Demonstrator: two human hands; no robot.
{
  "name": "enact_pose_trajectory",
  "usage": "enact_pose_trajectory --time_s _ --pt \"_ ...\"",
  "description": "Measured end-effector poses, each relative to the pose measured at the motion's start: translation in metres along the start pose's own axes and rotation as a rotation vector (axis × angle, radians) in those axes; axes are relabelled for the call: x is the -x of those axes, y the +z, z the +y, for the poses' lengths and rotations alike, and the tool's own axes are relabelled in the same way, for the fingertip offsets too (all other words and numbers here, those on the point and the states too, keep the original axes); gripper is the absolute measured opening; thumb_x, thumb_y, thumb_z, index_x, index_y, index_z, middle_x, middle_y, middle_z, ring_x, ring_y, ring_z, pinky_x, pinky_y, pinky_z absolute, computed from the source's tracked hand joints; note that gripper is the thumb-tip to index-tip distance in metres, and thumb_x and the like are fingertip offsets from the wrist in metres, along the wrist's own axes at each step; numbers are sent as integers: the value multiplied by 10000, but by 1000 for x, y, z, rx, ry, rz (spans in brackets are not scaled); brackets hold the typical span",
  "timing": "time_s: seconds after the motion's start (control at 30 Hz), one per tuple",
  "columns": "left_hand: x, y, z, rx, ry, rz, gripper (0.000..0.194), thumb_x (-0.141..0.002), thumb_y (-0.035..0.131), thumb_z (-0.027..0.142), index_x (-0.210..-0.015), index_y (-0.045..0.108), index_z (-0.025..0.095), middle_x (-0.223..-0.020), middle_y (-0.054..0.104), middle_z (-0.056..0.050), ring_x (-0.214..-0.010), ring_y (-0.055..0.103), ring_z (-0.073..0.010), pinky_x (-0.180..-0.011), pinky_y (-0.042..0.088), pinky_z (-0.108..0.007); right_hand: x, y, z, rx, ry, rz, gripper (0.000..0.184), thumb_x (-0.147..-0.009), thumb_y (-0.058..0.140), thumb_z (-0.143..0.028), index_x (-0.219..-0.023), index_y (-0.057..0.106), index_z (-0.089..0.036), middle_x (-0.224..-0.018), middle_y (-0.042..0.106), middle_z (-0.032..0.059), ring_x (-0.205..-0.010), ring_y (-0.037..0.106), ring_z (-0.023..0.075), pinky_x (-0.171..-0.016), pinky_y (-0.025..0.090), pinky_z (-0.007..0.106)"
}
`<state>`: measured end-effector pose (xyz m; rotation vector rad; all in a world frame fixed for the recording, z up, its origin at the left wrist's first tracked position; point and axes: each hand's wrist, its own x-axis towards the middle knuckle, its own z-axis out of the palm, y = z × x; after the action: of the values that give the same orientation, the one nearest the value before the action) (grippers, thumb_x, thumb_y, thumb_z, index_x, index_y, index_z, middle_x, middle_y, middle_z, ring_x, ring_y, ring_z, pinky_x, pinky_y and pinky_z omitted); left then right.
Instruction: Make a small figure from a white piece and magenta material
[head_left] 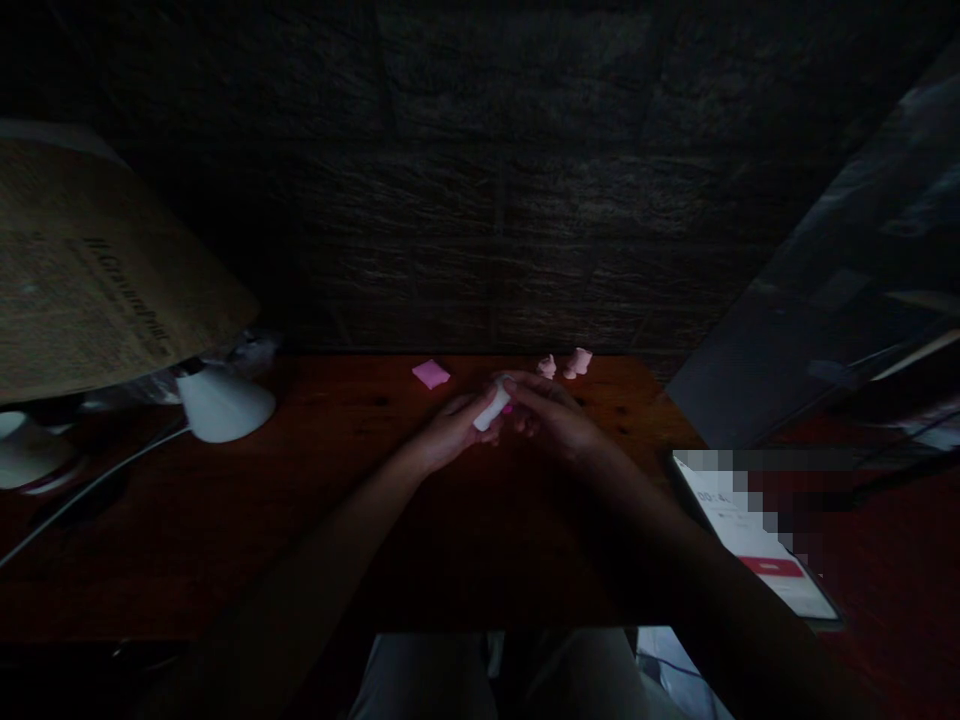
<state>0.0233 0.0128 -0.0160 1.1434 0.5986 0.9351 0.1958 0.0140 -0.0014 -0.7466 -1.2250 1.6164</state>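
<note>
Above the middle of the wooden table, my left hand (454,422) is closed around a small white roll-shaped piece (491,406). My right hand (553,408) meets it from the other side, its thumb and fingers at the upper end of the white piece. A bit of bright pink (508,409) shows between the hands; whether it is joined to the white piece I cannot tell. Behind my hands lie a flat pink square (431,374) and two pale pink shaped pieces (547,367) (578,362), close to the wall.
A lamp with a printed paper shade (112,280) and white base (225,405) stands at the left, its cable (97,490) running across the wooden table (330,420). A white cup-like thing (34,455) is beside it. At the right edge lies a lit tablet or phone (772,560). A dark brick wall (495,200) rises behind.
</note>
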Motion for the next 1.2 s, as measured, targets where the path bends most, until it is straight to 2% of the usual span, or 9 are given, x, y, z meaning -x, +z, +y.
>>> enact_pose_trajectory --time_s 0.17,0.3,0.37,0.5,0.6,0.73,0.93,1.07,1.2 --pt "2 1 1 53 -24 -28 509 -803 755 641 -882 638 153 -723 586 6 -588 495 -88 -597 418 -254 3 3 -3 43 -35 -21 386 -820 818 -469 -1097 756 -208 -686 700 -16 -499 598 77 -426 434 163" --pt "4 2 3 103 -59 -89 486 -800 768 620 -940 655 168 -741 624 -7 -582 496 -95 -602 428 -263 7 6 -7 97 -81 -61 404 -811 836 -369 -1184 727 -258 -753 731 -23 -514 608 82 -435 434 176" --pt "3 1 2 108 -75 -102 512 -793 761 641 -959 662 166 -747 635 -12 -584 503 -99 -608 448 -273 7 6 -8 129 -97 -55 373 -801 844 -330 -1150 735 -254 -755 728 -26 -510 592 78 -443 429 182" --pt "0 -2 -2 72 -90 -3 577 -757 763 689 -1000 674 172 -761 636 -13 -651 566 -125 -633 482 -282 4 3 -7 154 -110 0 313 -781 853 -345 -1040 742 -210 -729 703 -25 -505 554 71 -440 396 187" --pt "-1 -6 -2 -44 -34 94 539 -749 810 612 -1032 694 168 -847 677 -31 -701 592 -117 -654 481 -262 1 1 -7 138 -132 89 344 -735 883 -347 -1006 732 -197 -779 704 -14 -578 584 86 -443 387 185" --pt "0 -6 2 -157 69 118 505 -750 855 454 -1126 705 152 -934 724 -51 -673 586 -91 -637 464 -241 -1 1 -9 86 -130 164 333 -733 886 -386 -947 724 -188 -772 672 -20 -585 550 69 -442 356 180" --pt "3 -7 7 -140 170 42 813 -752 874 360 -1475 526 226 -1020 776 -88 -793 710 -163 -657 493 -246 -1 -2 -9 -21 -85 178 365 -717 884 -479 -913 727 -214 -677 614 -49 -526 471 55 -454 341 189" --pt "5 -8 7 -171 200 -66 648 -808 838 358 -1403 621 221 -1009 794 -104 -762 720 -162 -688 527 -269 0 -2 -7 -10 -37 166 399 -680 891 -528 -823 722 -197 -623 608 -42 -542 492 74 -481 356 198" --pt "5 -6 7 -160 228 -118 480 -802 850 337 -1250 730 212 -1023 797 -110 -809 747 -185 -659 538 -258 0 1 -4 -68 -11 153 374 -683 903 -486 -841 724 -198 -651 629 -45 -549 513 75 -505 413 196"
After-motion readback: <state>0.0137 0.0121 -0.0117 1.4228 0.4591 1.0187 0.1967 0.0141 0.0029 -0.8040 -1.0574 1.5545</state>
